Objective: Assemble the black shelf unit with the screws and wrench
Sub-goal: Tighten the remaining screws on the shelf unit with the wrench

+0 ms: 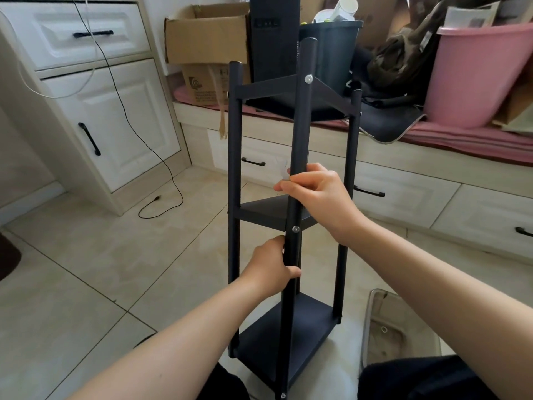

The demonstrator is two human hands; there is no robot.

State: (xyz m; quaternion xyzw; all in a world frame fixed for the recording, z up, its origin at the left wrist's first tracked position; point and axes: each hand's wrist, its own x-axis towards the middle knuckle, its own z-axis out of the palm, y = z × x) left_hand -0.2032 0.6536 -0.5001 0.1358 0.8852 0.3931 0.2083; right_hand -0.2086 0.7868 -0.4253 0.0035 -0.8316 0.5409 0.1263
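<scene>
My left hand (269, 267) grips the black shelf unit's (291, 215) front pole; my right hand (314, 194) pinches it higher. It looks light, rigid, best held by poles

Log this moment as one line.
shelf unit: upright | left hand: grips front pole | right hand: pinches small pale item at pole

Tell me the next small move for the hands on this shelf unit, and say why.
Probably steady the front pole with the left hand and let the right hand deal with the small pale piece it pinches beside the pole. Screw heads already show at the top shelf, middle shelf and pole foot, so this pole looks fastened.
</scene>
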